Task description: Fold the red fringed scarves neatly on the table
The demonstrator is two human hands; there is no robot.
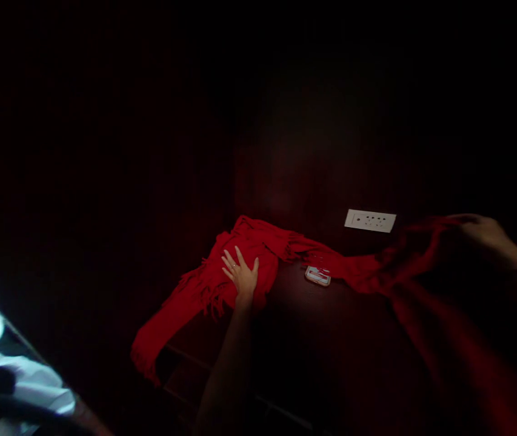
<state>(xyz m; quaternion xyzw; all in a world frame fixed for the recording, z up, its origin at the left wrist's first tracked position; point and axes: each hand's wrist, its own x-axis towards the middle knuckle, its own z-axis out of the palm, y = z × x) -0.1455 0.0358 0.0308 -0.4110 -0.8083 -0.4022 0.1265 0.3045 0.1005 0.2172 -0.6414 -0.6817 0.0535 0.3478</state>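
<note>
A red fringed scarf lies bunched on a dark surface, with one fringed end hanging over the front edge at the left. My left hand rests on the bunched part, fingers spread, a ring on one finger. At the far right my right hand is raised, its fingers closed on red cloth that stretches back toward the pile and hangs down to the lower right. Whether this is the same piece as the pile, I cannot tell. Dark shadow partly hides the right fingers.
A small white object with a brownish rim lies on the surface, partly under the red cloth. Behind it a white socket plate is set in the dark wall. White cloth shows brightly lit at the lower left.
</note>
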